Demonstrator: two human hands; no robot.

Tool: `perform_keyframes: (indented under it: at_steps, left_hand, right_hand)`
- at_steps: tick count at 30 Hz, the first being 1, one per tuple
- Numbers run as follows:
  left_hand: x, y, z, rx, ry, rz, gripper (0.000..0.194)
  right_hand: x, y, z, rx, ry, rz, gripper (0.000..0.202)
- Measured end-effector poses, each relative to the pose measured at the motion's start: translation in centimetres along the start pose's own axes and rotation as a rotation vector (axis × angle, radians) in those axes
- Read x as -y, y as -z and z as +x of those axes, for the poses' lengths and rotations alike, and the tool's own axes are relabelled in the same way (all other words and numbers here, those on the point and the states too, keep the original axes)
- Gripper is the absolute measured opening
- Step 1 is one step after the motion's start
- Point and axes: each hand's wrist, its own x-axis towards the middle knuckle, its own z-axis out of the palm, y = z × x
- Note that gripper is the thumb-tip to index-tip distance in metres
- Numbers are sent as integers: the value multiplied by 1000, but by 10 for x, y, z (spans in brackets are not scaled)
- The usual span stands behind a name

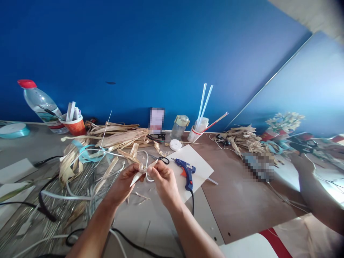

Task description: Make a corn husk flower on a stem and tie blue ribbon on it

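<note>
Between my two hands is a dried corn husk (136, 178), folded or bunched, with a pointed end hanging down. My left hand (128, 178) pinches it from the left. The fingers of my right hand (163, 178) press together at its other side. A white cable (147, 157) loops just behind the fingers; whether it is touched I cannot tell. To the right of my right hand a blue hot glue gun (188, 172) lies on white paper (200, 165). Scissors (163, 160) with black handles rest just beyond my right hand.
Husks (126, 136) are heaped along the blue wall. Thin metal wires (80, 193) and cables cover the left side. A bottle (43, 104), a cup of glue sticks (195, 133), a glass jar (180, 125) and a blue ribbon (88, 154) stand or lie around. Another person's arm (313, 186) reaches in at right.
</note>
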Motion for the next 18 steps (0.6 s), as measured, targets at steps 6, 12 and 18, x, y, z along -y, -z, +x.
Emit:
perform_keyframes:
  at_steps: [6,12,18]
  left_hand:
    - [5,2,2,-59,-14,81,16]
    - [9,3,4,-113,15,56,16]
    - [11,5,4,-96,-29,65,15]
  right_hand:
    - [3,-1,0,24,-86,41,24]
    - [-2,-2,1,-49,-144,-79,14]
    - [-4,-5,0,-52,-154,-11,12]
